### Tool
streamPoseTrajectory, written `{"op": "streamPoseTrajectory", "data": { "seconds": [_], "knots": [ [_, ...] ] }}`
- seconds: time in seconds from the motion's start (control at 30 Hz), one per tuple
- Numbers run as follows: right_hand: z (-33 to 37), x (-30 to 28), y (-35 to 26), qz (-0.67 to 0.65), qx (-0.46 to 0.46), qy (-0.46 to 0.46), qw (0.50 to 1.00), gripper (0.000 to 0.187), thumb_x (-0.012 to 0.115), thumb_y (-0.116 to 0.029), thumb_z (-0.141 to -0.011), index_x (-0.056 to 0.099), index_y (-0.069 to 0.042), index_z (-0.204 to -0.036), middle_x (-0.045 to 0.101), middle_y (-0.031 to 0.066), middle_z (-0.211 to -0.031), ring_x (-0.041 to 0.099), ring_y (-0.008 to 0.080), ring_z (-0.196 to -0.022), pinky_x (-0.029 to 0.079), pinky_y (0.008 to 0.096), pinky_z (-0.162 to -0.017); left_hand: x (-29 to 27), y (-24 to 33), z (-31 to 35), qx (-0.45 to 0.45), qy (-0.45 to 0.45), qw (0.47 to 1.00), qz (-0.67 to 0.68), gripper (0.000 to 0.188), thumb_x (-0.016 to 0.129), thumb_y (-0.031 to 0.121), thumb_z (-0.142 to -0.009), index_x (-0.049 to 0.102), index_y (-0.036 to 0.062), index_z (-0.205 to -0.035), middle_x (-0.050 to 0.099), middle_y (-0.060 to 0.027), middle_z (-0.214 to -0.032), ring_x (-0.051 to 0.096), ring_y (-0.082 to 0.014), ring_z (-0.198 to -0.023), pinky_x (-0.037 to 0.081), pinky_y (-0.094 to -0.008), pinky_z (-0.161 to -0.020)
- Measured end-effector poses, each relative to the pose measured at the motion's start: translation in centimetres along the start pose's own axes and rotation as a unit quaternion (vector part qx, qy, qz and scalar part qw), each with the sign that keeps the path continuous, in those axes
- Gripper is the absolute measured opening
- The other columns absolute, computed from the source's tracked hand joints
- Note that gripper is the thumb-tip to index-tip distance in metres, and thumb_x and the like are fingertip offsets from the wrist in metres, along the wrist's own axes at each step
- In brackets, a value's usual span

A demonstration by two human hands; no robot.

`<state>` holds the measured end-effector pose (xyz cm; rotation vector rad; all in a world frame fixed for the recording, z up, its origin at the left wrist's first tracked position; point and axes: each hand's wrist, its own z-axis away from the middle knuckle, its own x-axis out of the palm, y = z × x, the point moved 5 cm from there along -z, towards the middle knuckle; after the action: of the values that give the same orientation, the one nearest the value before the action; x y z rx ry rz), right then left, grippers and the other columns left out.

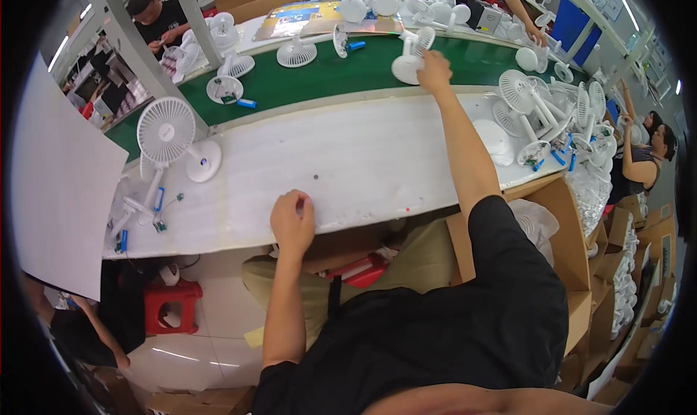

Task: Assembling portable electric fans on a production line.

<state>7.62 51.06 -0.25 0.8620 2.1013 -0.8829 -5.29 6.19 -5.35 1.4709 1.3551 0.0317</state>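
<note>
The step in hand looks like taking hold of the white fan (410, 63) that sits at the near side of the green belt (327, 74), beyond the bare middle of the white worktop (348, 161). To do it well, it seems best to grip the stem or the rim of the round base rather than the slatted head, which may flex under squeezing fingers. A straight lift before drawing it back should suit, as that keeps the base from catching the raised edge of the belt and keeps the piece away from the open unit with a blue cylinder (356, 45) farther left. The arm is stretched far out, so a slow, level pull is probably steadier than a quick one. The right hand (435, 72) is at the fan's right side, its fingers curled in and apparently touching it; the fingertips are hidden, so I cannot tell whether they are clamped on it. The left hand (292, 225) hangs over the worktop's front edge, loosely curled, with a gap between thumb and forefinger and nothing visible in it. The two hands are well apart, and the left is nowhere near the fan.
</note>
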Motion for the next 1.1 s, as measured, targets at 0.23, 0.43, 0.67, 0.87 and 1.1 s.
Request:
{"op": "streamPoseTrajectory", "data": {
  "seconds": [0.23,0.43,0.67,0.87,1.1],
  "knots": [
    [8.1,6.4,-7.3,-0.394,0.011,0.055,0.918,0.019,0.053,-0.003,-0.082,0.065,-0.008,-0.096,0.067,0.0116,-0.081,0.062,0.0292,-0.071,0.05,0.0383,-0.067,1.1,1.0,-4.0,-0.169,-0.07,0.946,0.269,0.008,0.053,0.008,-0.084,0.058,0.0032,-0.079,0.058,-0.003,-0.074,0.05,-0.0135,-0.071,0.041,-0.0237,-0.069],
    [9.3,4.7,-15.5,-0.279,-0.019,-0.139,0.95,0.02,0.05,-0.01,-0.084,0.067,-0.01,-0.093,0.071,0.0109,-0.088,0.063,0.0363,-0.078,0.049,0.0449,-0.069,5.4,5.9,-20.2,-0.045,-0.08,0.971,0.22,0.007,0.053,0.008,-0.087,0.06,0.0039,-0.086,0.061,-0.0036,-0.079,0.053,-0.0142,-0.075,0.043,-0.0246,-0.071],
    [9.0,4.8,-15.3,-0.27,-0.086,-0.201,0.938,0.017,0.052,-0.015,-0.082,0.068,-0.01,-0.082,0.07,0.0112,-0.082,0.063,0.0375,-0.077,0.049,0.045,-0.067,19.4,-2.3,-38.3,-0.1,0.004,0.992,0.071,0.048,0.057,0.033,-0.089,0.053,-0.0033,-0.12,0.067,-0.0176,-0.103,0.067,-0.0252,-0.089,0.051,-0.0324,-0.075],
    [9.2,5.3,-15.4,-0.282,-0.052,-0.184,0.94,0.014,0.054,-0.013,-0.081,0.068,-0.01,-0.082,0.07,0.0125,-0.079,0.062,0.038,-0.074,0.049,0.0441,-0.063,20.4,-1.1,-38.2,-0.033,-0.04,0.987,0.15,0.031,0.043,0.022,-0.098,0.057,-0.0056,-0.101,0.064,-0.0135,-0.079,0.065,-0.0212,-0.052,0.05,-0.0316,-0.054],
    [8.1,1.1,-15.2,-0.351,-0.032,-0.024,0.936,0.01,0.059,-0.007,-0.077,0.066,-0.008,-0.084,0.068,0.0122,-0.074,0.062,0.0323,-0.067,0.048,0.0401,-0.058,9.0,1.4,-31.4,-0.033,-0.002,0.989,0.147,0.023,0.047,0.017,-0.097,0.061,-0.0012,-0.094,0.06,-0.0076,-0.073,0.054,-0.0128,-0.051,0.043,-0.0245,-0.048]
  ]
}}
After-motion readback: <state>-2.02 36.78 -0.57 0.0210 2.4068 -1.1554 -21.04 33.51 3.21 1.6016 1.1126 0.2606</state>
